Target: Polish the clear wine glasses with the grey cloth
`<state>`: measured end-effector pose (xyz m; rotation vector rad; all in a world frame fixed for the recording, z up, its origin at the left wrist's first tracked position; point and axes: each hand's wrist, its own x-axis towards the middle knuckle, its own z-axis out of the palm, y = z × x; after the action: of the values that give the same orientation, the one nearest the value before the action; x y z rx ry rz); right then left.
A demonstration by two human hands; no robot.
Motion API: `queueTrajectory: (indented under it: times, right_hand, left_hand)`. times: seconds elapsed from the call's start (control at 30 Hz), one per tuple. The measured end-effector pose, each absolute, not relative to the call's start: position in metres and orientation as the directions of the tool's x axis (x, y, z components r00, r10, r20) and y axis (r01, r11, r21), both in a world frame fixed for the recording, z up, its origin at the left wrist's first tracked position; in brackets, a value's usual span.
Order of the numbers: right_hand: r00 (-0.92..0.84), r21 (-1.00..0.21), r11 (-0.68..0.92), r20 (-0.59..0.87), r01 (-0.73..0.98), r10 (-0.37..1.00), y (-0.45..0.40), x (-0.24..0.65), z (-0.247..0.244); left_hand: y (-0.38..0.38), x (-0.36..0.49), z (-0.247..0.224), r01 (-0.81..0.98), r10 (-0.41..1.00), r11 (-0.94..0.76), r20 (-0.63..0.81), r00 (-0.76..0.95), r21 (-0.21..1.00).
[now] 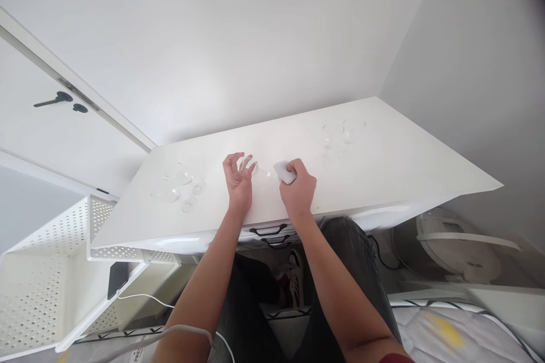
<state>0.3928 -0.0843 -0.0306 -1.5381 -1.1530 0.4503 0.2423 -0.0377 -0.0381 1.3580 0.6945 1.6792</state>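
Note:
My left hand [239, 181] has its fingers curled around the bowl of a clear stemmed glass [263, 172]. The glass lies on its side in the hand, its stem and foot pointing right. In my right hand [298, 186], a white sponge [281, 171] is gripped between thumb and fingers, just right of the glass foot and apart from it. To the left, two more clear stemmed glasses [167, 190] stand on the white cabinet top [255, 135]. Farther right and back are other clear glasses [347, 135], faint against the white surface.
Black drawer handles [269, 231] stick out of the cabinet front below my hands. A white perforated shelf unit [38, 283] adjoins on the left. A round-lidded appliance [455, 244] stands at the right. A white cable [187, 329] crosses near my left forearm. A wall rises behind the cabinet.

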Motion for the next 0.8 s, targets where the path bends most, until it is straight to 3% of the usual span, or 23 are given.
queueTrajectory:
  times: [0.13, 0.23, 0.33, 0.7, 0.8]
  right_hand:
    - [0.192, -0.781, 0.152, 0.328, 0.606, 0.925, -0.092, 0.396, -0.012]
    - [-0.073, -0.688, 0.192, 0.199, 0.7, 0.977, -0.092, 0.393, -0.007]
    - [-0.196, -0.603, 0.212, 0.093, 0.769, 0.976, -0.092, 0.388, -0.009]
    - [-0.218, -0.534, 0.168, -0.031, 0.829, 0.976, -0.101, 0.378, -0.011]
    - [-0.162, -0.518, 0.104, -0.069, 0.849, 0.984, -0.104, 0.388, -0.007]
  left_hand:
    - [-0.043, 0.245, -0.033, -0.207, 0.877, -0.48, 0.474, -0.08, 0.852]
    - [-0.045, 0.248, -0.031, -0.243, 0.888, -0.458, 0.453, -0.08, 0.855]
    - [-0.045, 0.25, -0.031, -0.24, 0.891, -0.451, 0.449, -0.068, 0.86]
    - [-0.036, 0.251, -0.043, -0.201, 0.89, -0.407, 0.436, 0.129, 0.891]
    - [-0.032, 0.251, -0.049, -0.212, 0.928, -0.348, 0.368, 0.062, 0.913]
